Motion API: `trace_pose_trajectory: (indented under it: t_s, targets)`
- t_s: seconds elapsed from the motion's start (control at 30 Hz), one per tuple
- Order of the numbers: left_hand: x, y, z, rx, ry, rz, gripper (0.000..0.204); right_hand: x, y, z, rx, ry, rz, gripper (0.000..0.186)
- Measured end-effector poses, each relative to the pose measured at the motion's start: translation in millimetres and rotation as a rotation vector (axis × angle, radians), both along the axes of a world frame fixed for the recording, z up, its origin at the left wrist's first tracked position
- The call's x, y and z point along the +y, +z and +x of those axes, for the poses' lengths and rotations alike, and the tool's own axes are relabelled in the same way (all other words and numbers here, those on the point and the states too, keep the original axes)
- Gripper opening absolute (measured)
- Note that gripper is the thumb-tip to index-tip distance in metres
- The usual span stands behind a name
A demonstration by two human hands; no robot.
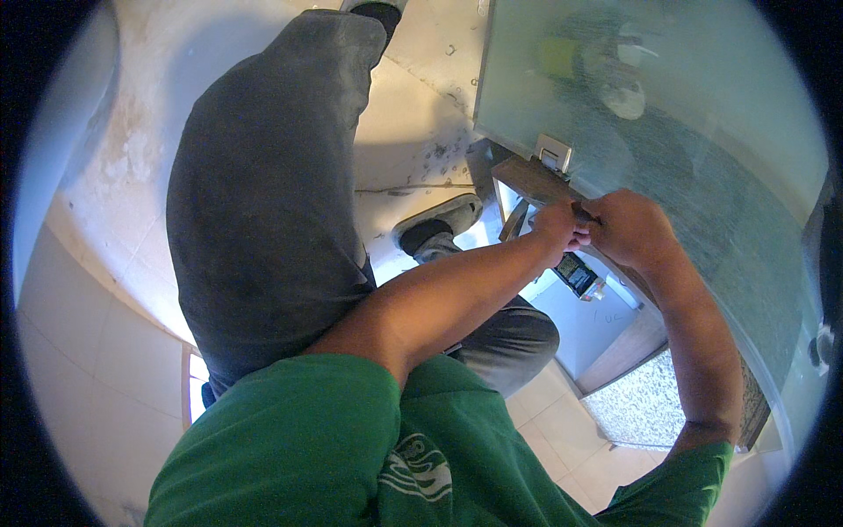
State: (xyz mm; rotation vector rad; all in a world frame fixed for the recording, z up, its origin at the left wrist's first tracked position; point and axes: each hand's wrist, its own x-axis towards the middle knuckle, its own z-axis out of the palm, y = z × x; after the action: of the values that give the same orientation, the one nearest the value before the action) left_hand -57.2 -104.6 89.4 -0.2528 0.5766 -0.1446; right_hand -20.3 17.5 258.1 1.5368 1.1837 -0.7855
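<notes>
My left hand (555, 230) and my right hand (634, 230) meet at the edge of a glass panel, beside a brown wooden strip (529, 179). Both are closed, with fingers curled in. A thin dark piece (583, 214) shows between them; its kind is hidden by the fingers, and I cannot tell which hand grips it. Just past my left hand, a square metal hinge or clamp (553, 155) sits on the glass. Below my left hand lies a small dark packet (577, 274) in a pale-lined cabinet (587, 329).
The large greenish glass panel (667, 167) fills the right side, with blurred shapes on it. My legs in dark grey trousers (272, 176) are bent, one slipper (439, 221) on the stained tiled floor (413, 154). A speckled panel (641, 402) stands at the cabinet's near side.
</notes>
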Motion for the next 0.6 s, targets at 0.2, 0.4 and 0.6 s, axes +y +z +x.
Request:
trace_pose_trajectory:
  t_s: [0.2,0.4,0.6]
  targets:
    - [2,0,-3,-0.027,0.024,0.003,0.031,-2,-5,2,-0.031,-0.064,-0.003,0.022]
    - [1,1,9,0.014,0.014,-0.021,0.035,12,-6,5,-0.002,-0.036,-0.064,0.022]
    - [5,8,5,0.077,-0.019,0.014,0.039,12,-3,0,0.010,0.000,-0.047,0.023]
